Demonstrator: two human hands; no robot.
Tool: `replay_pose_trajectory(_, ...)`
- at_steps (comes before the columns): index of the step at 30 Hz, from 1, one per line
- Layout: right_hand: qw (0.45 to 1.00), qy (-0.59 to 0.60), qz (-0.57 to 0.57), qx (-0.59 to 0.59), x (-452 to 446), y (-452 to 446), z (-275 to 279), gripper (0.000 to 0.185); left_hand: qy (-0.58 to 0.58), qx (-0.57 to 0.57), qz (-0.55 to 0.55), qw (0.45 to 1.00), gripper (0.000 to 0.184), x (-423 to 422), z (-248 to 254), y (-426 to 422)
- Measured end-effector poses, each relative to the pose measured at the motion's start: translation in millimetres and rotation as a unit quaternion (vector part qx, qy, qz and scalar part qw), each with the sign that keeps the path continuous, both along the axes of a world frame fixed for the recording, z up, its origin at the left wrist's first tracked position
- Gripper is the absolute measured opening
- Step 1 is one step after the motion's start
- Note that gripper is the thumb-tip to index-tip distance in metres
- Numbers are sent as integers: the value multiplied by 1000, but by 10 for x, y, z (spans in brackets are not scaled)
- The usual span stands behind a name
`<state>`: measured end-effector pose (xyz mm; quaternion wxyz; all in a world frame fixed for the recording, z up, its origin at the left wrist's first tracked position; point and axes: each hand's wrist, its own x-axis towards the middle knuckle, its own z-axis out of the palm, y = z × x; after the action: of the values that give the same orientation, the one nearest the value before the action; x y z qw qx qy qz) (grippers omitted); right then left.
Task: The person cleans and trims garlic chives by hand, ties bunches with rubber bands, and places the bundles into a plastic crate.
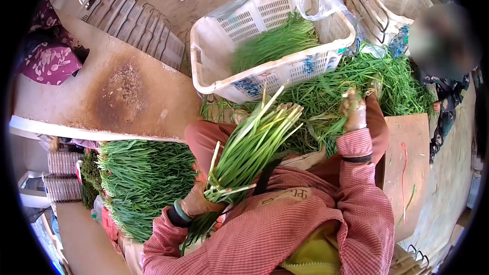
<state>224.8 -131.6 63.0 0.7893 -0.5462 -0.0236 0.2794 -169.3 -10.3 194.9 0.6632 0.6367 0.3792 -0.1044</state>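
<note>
My left hand [197, 201] is wrapped round the lower part of a thick bunch of garlic chives [249, 145], held over my lap with its pale cut ends pointing up and away. A few stalks stick out crosswise from the bunch. My right hand [355, 113], in what looks like a thin clear glove, is raised over my right knee with its fingers curled in. Green scraps show beside these fingers, but I cannot make out what they hold. Below and beyond that hand lies a loose heap of green leaves [402, 84].
A white plastic basket [206, 89] with chives [277, 43] inside stands ahead. A big stack of chives [145, 183] lies at my left. A stained board [56, 99] is at far left, a brown board [413, 147] at right. Another person [448, 102] is at the right.
</note>
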Motion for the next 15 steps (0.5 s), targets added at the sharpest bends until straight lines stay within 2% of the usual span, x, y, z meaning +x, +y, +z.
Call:
replay_pose_trajectory(1, 998, -40, 49, 1, 98, -38, 144, 22, 13, 19, 2, 1000, 48, 1, 36, -10)
replay_pose_trajectory(3, 947, -146, 285, -10, -101, -5, 577, 17, -2, 39, 21, 999, 47, 81, 152, -101)
replay_pose_trajectory(4, 889, -333, 315, 2, -283, 94, 645, 19, -1, 71, 8, 997, 48, 142, 170, -102)
replay_pose_trajectory(5, 793, -509, 333, 15, -458, 198, 717, 24, -3, 104, -6, 995, 48, 186, 167, -106)
replay_pose_trajectory(6, 724, -627, 280, -67, -645, 297, 645, 26, 23, 142, 2, 990, 59, 188, 145, -134)
replay_pose_trajectory(7, 635, -727, 219, -145, -809, 392, 502, 29, 23, 142, 4, 990, 59, 168, 137, -148)
replay_pose_trajectory(9, 698, -604, 384, -17, -950, 537, 391, 31, 104, 262, -90, 955, 66, 100, 145, -150)
replay_pose_trajectory(10, 706, -579, 395, -102, -947, 511, 371, 25, 113, 298, -111, 941, 69, 24, 111, -140)
replay_pose_trajectory(11, 635, -555, 447, -297, -908, 551, 538, 20, 117, 301, -106, 941, 69, -39, 118, -152)
replay_pose_trajectory(12, 707, -516, 359, -324, -818, 614, 379, 22, 100, 271, -75, 954, 67, -96, 125, -168)
replay_pose_trajectory(13, 889, -349, 213, -206, -697, 581, 219, 23, 81, 239, -44, 967, 65, -133, 129, -190)
replay_pose_trajectory(14, 962, -140, 166, -165, -461, 572, 208, 26, 72, 165, -5, 984, 56, -88, 257, -216)
replay_pose_trajectory(15, 974, -88, 108, -176, -170, 525, 78, 24, 74, 167, 0, 983, 56, -100, 256, -210)
